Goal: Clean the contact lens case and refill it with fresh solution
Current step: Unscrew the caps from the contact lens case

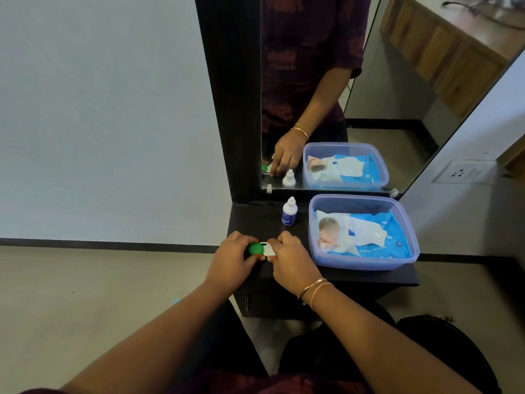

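Contact lens case [265, 249] on shelf [341, 275], left hand [231, 258] gripping green cap [255, 249], right hand [289, 258] holding case

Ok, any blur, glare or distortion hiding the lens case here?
Head view: wide-angle bending tilts the mirror frame; light is soft and even, no glare on the lens case held by left hand and right hand; only the picture on the blue pack is partly blurred.

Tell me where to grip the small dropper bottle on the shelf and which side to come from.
Grip the dropper bottle round its straight lower body, below the tapered white cap, which looks too narrow and sloped for a sure hold. It stands upright, so come from the front-left: the plastic tub stands close on its right and the mirror rises behind it.
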